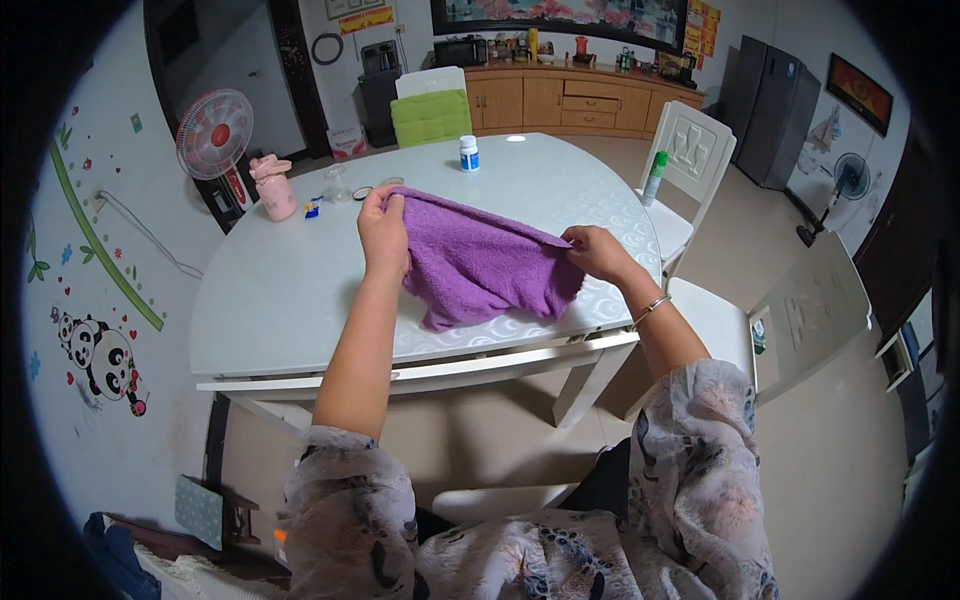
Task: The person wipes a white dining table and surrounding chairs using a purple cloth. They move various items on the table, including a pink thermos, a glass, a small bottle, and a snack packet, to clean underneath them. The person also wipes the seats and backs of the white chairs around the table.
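Note:
A purple towel is stretched between my hands above the near half of the white table. My left hand is closed on its upper left corner, thumb on top. At the right end, my right hand pinches the other upper corner. The towel's top edge slopes down from left to right, and the cloth below hangs in loose folds; whether its lower edge touches the tabletop I cannot tell. Past it stands a white and blue bottle.
At the table's left are a pink water bottle, a small blue and yellow packet, a clear glass and a roll of tape. A green spray can stands on a white chair at right. A fan stands behind left.

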